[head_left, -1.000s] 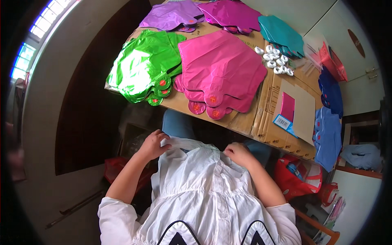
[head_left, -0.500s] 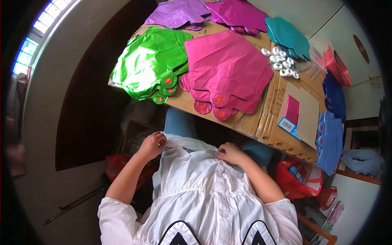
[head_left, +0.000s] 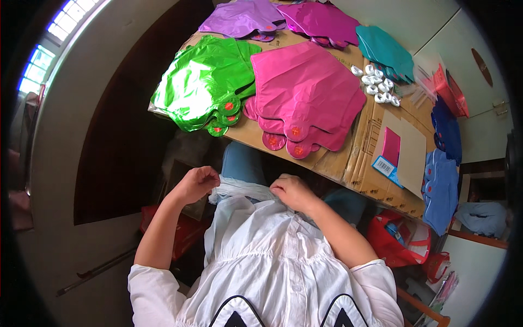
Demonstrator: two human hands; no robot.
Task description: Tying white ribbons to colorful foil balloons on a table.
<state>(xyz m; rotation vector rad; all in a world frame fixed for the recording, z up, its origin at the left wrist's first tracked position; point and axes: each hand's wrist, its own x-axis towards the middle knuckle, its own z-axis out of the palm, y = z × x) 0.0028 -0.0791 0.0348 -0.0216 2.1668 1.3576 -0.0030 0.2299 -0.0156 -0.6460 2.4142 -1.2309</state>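
Across my lap lies a bunched length of thin white material (head_left: pixel 239 188), crinkled in long folds. Whether it is loose ribbon, film or part of the white clothing I cannot tell. My left hand (head_left: pixel 199 183) is at its left end, fingers curled in toward the thumb. At the other end my right hand (head_left: pixel 293 192) pinches downward, thumb and fingers together on the white material. Both hands stay below the table edge. Pink foil balloons (head_left: pixel 308 92), flat and stacked, lie nearest on the cardboard-topped table, with green foil balloons (head_left: pixel 201 82) to their left.
Purple (head_left: pixel 239 17), magenta (head_left: pixel 327 22) and teal (head_left: pixel 384 52) foil stacks lie farther back. Several small white bundles (head_left: pixel 376 87) sit beside a cardboard piece (head_left: pixel 411 144). Blue sheets (head_left: pixel 440 188) hang at the right edge. A red bag (head_left: pixel 381 240) stands below.
My left hand has risen slightly and moved a little left. My right hand has shifted left and up along the white material, which looks more gathered.
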